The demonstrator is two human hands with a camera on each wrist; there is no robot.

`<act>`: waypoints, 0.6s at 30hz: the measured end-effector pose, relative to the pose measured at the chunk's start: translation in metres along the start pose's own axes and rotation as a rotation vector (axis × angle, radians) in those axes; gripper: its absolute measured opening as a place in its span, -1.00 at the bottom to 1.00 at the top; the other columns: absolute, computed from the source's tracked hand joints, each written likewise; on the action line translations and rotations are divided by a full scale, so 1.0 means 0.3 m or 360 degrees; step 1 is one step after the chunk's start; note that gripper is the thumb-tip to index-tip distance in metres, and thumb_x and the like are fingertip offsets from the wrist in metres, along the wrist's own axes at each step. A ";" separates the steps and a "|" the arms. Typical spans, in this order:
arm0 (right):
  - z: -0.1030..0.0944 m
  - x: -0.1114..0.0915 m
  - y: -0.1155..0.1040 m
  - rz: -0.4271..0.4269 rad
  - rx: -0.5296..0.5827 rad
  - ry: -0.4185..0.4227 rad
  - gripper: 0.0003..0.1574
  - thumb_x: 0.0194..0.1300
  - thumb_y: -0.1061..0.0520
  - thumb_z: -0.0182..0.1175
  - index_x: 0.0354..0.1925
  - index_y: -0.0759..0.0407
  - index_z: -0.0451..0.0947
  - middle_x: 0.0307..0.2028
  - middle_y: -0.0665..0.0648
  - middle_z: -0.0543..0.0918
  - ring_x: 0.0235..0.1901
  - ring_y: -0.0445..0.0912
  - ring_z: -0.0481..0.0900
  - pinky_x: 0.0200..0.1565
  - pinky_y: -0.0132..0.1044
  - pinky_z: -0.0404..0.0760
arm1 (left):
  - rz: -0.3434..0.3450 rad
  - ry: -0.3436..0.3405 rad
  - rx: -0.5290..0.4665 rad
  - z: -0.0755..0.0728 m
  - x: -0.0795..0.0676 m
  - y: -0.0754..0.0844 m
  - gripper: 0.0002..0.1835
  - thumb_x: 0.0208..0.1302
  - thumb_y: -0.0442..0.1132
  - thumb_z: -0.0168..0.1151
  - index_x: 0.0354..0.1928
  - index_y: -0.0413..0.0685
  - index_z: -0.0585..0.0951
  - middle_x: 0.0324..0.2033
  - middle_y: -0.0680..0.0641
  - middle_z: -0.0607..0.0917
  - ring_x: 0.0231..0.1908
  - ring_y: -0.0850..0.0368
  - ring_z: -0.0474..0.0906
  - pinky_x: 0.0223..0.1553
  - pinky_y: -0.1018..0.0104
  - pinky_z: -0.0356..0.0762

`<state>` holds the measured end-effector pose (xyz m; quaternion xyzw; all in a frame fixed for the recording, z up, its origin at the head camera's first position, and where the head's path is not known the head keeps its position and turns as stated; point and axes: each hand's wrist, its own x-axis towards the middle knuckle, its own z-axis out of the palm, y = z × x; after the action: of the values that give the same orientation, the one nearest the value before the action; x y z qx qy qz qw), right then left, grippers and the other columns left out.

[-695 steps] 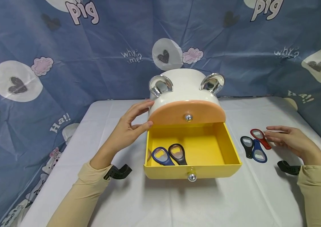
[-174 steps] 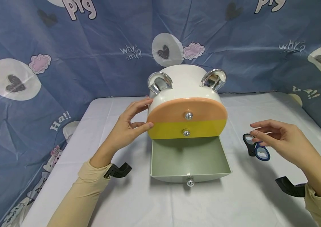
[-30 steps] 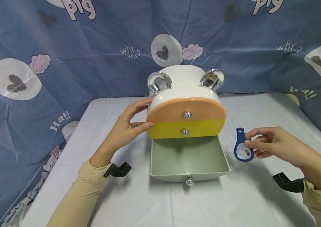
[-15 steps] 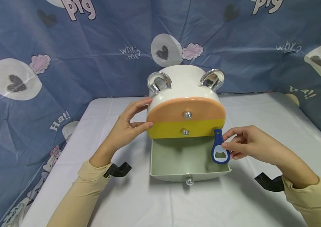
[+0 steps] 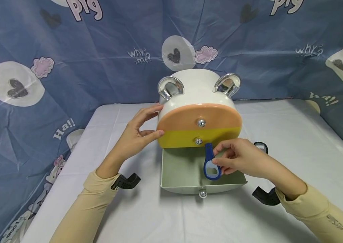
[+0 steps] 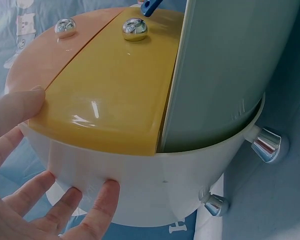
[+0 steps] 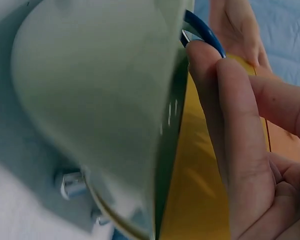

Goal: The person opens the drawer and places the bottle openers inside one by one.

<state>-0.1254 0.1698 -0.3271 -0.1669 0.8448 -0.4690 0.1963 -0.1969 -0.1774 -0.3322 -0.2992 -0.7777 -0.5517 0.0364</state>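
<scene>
A blue bottle opener is pinched between the thumb and fingers of my right hand, over the pulled-out pale green drawer. Its handle points up and its rounded head down; in the right wrist view the blue rim shows by the drawer edge. My left hand rests on the left side of the small white drawer cabinet, thumb on the front, other fingers spread along the shell. The orange drawer and yellow drawer are closed.
A black bottle opener lies on the white-covered table, partly hidden behind my right forearm. Chrome ears and round drawer knobs stick out from the cabinet. A printed blue cloth hangs close behind.
My right hand has carried the blue bottle opener leftward from the table to over the green drawer. The yellow drawer, earlier open with two openers inside, is closed. My left hand stays put.
</scene>
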 end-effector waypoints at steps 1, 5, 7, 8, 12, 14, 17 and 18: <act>0.009 0.006 -0.003 -0.0012 -0.0002 -0.0005 -0.67 0.46 0.12 0.42 0.00 0.34 0.63 -0.40 0.11 0.79 -0.37 0.00 0.82 -0.27 -0.22 0.88 | -0.0001 0.0000 0.0000 0.000 0.000 0.000 -0.21 0.36 -0.39 0.49 0.56 0.28 0.47 0.61 0.09 0.32 0.54 0.11 0.39 0.11 0.19 0.82; 0.047 0.031 -0.017 -0.0084 -0.0026 -0.0048 -0.73 0.46 0.16 0.41 -0.03 0.35 0.63 -0.43 0.09 0.79 -0.41 -0.05 0.80 -0.30 -0.23 0.87 | -0.0004 -0.0003 -0.0003 0.000 0.000 -0.002 -0.21 0.36 -0.39 0.49 0.56 0.29 0.47 0.61 0.12 0.32 0.54 0.11 0.38 0.12 0.17 0.81; 0.065 0.045 -0.026 -0.0128 -0.0060 -0.0072 -0.74 0.46 0.17 0.41 -0.05 0.35 0.64 -0.44 0.08 0.80 -0.43 -0.09 0.79 -0.31 -0.25 0.86 | -0.0006 -0.0002 -0.0005 0.000 -0.002 -0.003 -0.21 0.37 -0.39 0.48 0.56 0.29 0.47 0.61 0.15 0.32 0.54 0.12 0.38 0.13 0.16 0.81; 0.074 0.051 -0.031 -0.0149 -0.0079 -0.0084 -0.74 0.46 0.17 0.41 -0.05 0.35 0.64 -0.45 0.07 0.80 -0.43 -0.10 0.79 -0.32 -0.27 0.86 | -0.0006 -0.0001 -0.0004 0.000 -0.002 -0.003 -0.21 0.37 -0.39 0.48 0.56 0.29 0.47 0.60 0.16 0.32 0.54 0.12 0.38 0.13 0.15 0.81; 0.104 0.074 -0.050 -0.0173 -0.0143 -0.0111 -0.74 0.45 0.16 0.42 -0.06 0.33 0.64 -0.47 0.05 0.80 -0.45 -0.15 0.78 -0.34 -0.31 0.85 | -0.0009 -0.0002 0.0001 0.000 -0.004 -0.004 -0.21 0.37 -0.39 0.47 0.56 0.28 0.46 0.60 0.20 0.32 0.55 0.11 0.38 0.15 0.11 0.81; 0.116 0.084 -0.056 -0.0171 -0.0174 -0.0117 -0.75 0.45 0.16 0.43 -0.07 0.31 0.64 -0.48 0.03 0.79 -0.47 -0.16 0.78 -0.35 -0.33 0.84 | -0.0008 -0.0005 0.0006 0.001 -0.004 -0.004 -0.21 0.38 -0.39 0.47 0.56 0.29 0.46 0.60 0.20 0.31 0.55 0.11 0.37 0.16 0.11 0.80; 0.133 0.097 -0.062 -0.0183 -0.0230 -0.0129 -0.77 0.44 0.16 0.43 -0.09 0.30 0.64 -0.50 0.01 0.78 -0.49 -0.19 0.77 -0.37 -0.35 0.83 | -0.0007 -0.0007 0.0014 0.000 -0.003 -0.003 -0.21 0.38 -0.38 0.47 0.57 0.30 0.46 0.61 0.17 0.30 0.55 0.11 0.37 0.16 0.09 0.80; 0.138 0.101 -0.064 -0.0187 -0.0247 -0.0136 -0.78 0.45 0.17 0.42 -0.09 0.29 0.64 -0.50 0.01 0.78 -0.50 -0.21 0.76 -0.37 -0.37 0.82 | -0.0005 -0.0007 0.0017 0.000 -0.002 -0.002 -0.21 0.38 -0.38 0.47 0.57 0.30 0.46 0.62 0.16 0.30 0.55 0.11 0.37 0.17 0.08 0.80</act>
<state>-0.1295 0.1160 -0.3358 -0.2508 0.8582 -0.4051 0.1908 -0.1968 -0.1778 -0.3330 -0.2990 -0.7812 -0.5470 0.0353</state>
